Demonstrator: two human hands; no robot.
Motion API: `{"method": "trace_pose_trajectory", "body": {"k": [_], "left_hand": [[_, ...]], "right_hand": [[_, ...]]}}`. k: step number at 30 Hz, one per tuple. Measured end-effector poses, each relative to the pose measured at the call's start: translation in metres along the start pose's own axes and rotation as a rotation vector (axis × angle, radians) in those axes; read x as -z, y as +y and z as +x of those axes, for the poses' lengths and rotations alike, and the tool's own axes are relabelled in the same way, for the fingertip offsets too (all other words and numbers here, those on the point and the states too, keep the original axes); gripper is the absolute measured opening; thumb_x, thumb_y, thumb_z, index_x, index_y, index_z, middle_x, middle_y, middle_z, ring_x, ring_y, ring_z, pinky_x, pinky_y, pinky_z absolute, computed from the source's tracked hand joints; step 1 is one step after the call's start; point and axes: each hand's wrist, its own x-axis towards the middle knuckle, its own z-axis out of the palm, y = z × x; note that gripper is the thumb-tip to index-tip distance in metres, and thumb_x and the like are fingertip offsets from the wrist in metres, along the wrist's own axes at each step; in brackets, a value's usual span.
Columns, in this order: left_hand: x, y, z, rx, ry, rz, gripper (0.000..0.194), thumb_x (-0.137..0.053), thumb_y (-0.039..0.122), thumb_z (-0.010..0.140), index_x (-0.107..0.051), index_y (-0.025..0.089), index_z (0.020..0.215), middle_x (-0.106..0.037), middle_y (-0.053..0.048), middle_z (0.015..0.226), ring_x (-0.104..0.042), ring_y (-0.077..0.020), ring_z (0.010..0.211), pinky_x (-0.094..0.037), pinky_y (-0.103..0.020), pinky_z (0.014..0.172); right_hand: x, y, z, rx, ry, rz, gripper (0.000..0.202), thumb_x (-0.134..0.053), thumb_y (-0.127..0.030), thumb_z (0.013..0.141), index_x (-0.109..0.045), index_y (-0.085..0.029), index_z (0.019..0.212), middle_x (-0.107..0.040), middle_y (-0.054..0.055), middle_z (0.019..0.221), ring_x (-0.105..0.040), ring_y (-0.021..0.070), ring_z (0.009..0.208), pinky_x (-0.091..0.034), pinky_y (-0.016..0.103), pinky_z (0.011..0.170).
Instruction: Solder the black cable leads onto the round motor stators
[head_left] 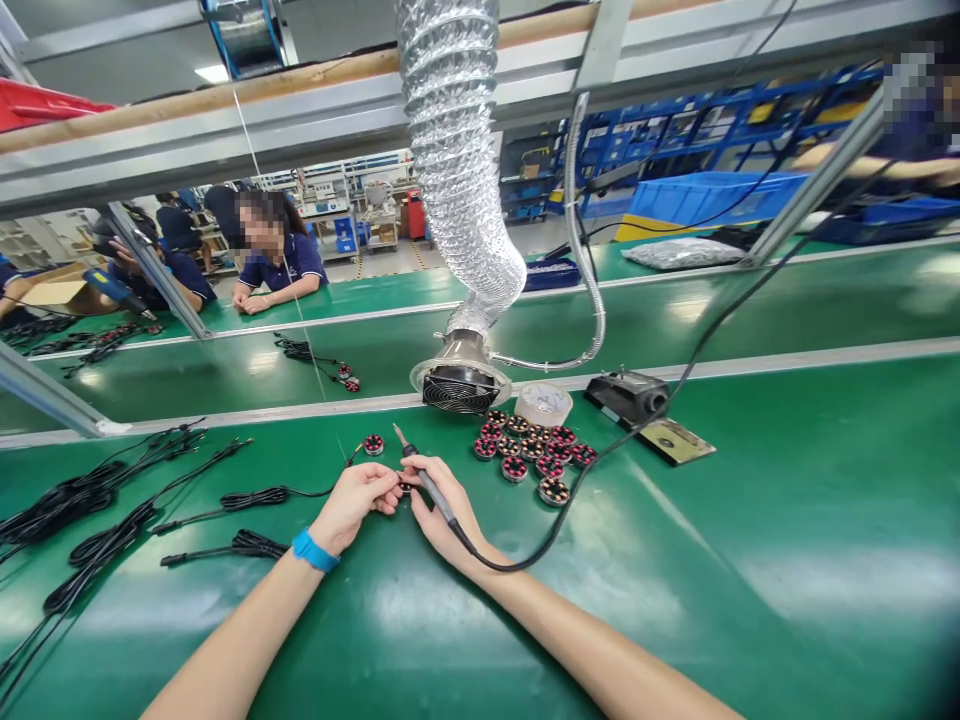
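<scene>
Green bench tops (600, 620) run across a bright workshop, with metal rails framing the view and a spool of wire (244, 38) up at the top left. Beyond the rails a co-worker (289, 260) in a dark blue shirt sits with both forearms on the far bench, and a blue bin (712, 197) stands further right, behind a clear bag (682, 253). From above, a silver hose (457, 150) drops to a round fan (461, 390) at the back of the near bench

At the middle of that bench the right hand (454, 515) is closed around a soldering iron (435, 492), its tip pointing up and away, its cord trailing over the forearm. The left hand (360, 500), with a blue wristband (313, 550) behind it, is closed in a pinch — what lies between its fingertips is hidden. Just under the fingers, between the two hands, a small round part (406, 489) shows, mostly covered

A red and black round part (373, 445) lies just beyond the left hand; many more round parts (514, 468) cluster to the right, beside a roll of tape (544, 405) and near an iron stand (634, 398). Bundled black cables (97, 490) spread over the left side
</scene>
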Motion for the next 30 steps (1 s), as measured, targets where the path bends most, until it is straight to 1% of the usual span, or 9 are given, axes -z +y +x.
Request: {"method": "trace_pose_trajectory", "body": {"k": [6, 10, 15, 19, 21, 23, 25, 27, 30], "left_hand": [[0.008, 0.004, 0.001, -0.039, 0.059, 0.164, 0.053, -0.072, 0.063, 0.071, -0.064, 0.012, 0.071, -0.062, -0.003, 0.062, -0.056, -0.0112, 0.053, -0.046, -0.025, 0.055], [0.007, 0.007, -0.001, -0.083, 0.131, 0.214, 0.057, -0.07, 0.068, 0.069, -0.063, 0.012, 0.072, -0.06, -0.002, 0.064, -0.051, -0.0101, 0.052, -0.043, -0.024, 0.052], [0.007, 0.006, 0.0, -0.138, 0.232, 0.327, 0.057, -0.067, 0.068, 0.071, -0.069, 0.011, 0.077, -0.06, -0.001, 0.065, -0.041, -0.0084, 0.051, -0.031, -0.022, 0.049], [0.008, 0.008, -0.003, -0.23, 0.301, 0.381, 0.047, -0.075, 0.059, 0.068, -0.069, 0.013, 0.076, -0.065, -0.002, 0.068, -0.049, -0.012, 0.058, -0.036, -0.024, 0.057], [0.003, 0.012, -0.009, -0.32, 0.368, 0.453, 0.038, -0.074, 0.052, 0.072, -0.068, 0.015, 0.075, -0.065, -0.003, 0.068, -0.053, -0.0142, 0.061, -0.039, -0.025, 0.06], [-0.005, 0.016, -0.017, -0.459, 0.39, 0.649, 0.029, -0.065, 0.045, 0.084, -0.068, 0.017, 0.076, -0.066, -0.004, 0.071, -0.058, -0.0166, 0.066, -0.043, -0.027, 0.065], [-0.018, 0.021, -0.024, -0.586, 0.276, 0.986, 0.027, -0.053, 0.038, 0.094, -0.069, 0.019, 0.082, -0.068, -0.007, 0.082, -0.063, -0.0192, 0.078, -0.046, -0.029, 0.075], [-0.031, 0.024, -0.025, -0.603, 0.137, 1.337, 0.028, -0.052, 0.041, 0.095, -0.069, 0.017, 0.097, -0.067, -0.011, 0.097, -0.066, -0.0215, 0.08, -0.048, -0.031, 0.072], [-0.041, 0.028, -0.017, -0.574, 0.04, 1.68, 0.045, -0.06, 0.05, 0.089, -0.064, 0.011, 0.112, -0.063, -0.017, 0.107, -0.067, -0.0266, 0.078, -0.048, -0.034, 0.063]], "right_hand": [[0.011, 0.005, 0.005, 0.064, 0.024, -0.051, 0.045, -0.043, -0.001, 0.083, -0.055, -0.022, 0.121, -0.058, 0.007, 0.109, -0.066, 0.017, 0.101, -0.053, 0.033, 0.093], [0.018, 0.006, 0.007, 0.116, 0.053, -0.108, 0.038, -0.042, -0.006, 0.089, -0.056, -0.022, 0.121, -0.057, 0.007, 0.106, -0.066, 0.0163, 0.093, -0.054, 0.03, 0.086], [0.025, 0.006, 0.009, 0.133, 0.073, -0.186, 0.032, -0.043, -0.01, 0.092, -0.058, -0.021, 0.119, -0.059, 0.008, 0.102, -0.065, 0.0185, 0.086, -0.054, 0.032, 0.082], [0.031, 0.005, 0.01, 0.159, 0.109, -0.228, 0.03, -0.043, -0.011, 0.093, -0.059, -0.021, 0.116, -0.059, 0.007, 0.098, -0.065, 0.0177, 0.083, -0.054, 0.031, 0.08], [0.033, 0.003, 0.01, 0.186, 0.123, -0.24, 0.028, -0.043, -0.012, 0.094, -0.059, -0.022, 0.115, -0.059, 0.007, 0.096, -0.065, 0.0175, 0.082, -0.055, 0.03, 0.078], [0.033, 0.002, 0.01, 0.219, 0.143, -0.261, 0.027, -0.043, -0.012, 0.095, -0.06, -0.022, 0.113, -0.059, 0.007, 0.094, -0.065, 0.0177, 0.082, -0.055, 0.03, 0.076], [0.034, 0.002, 0.009, 0.249, 0.214, -0.318, 0.024, -0.046, -0.014, 0.095, -0.06, -0.022, 0.112, -0.057, 0.006, 0.094, -0.064, 0.0182, 0.082, -0.054, 0.031, 0.076], [0.036, 0.004, 0.01, 0.291, 0.278, -0.363, 0.022, -0.05, -0.016, 0.095, -0.06, -0.022, 0.113, -0.056, 0.006, 0.096, -0.063, 0.0182, 0.082, -0.053, 0.031, 0.074], [0.04, 0.004, 0.011, 0.347, 0.352, -0.405, 0.02, -0.053, -0.017, 0.094, -0.061, -0.022, 0.112, -0.053, 0.006, 0.097, -0.061, 0.0185, 0.082, -0.053, 0.034, 0.075]]}}
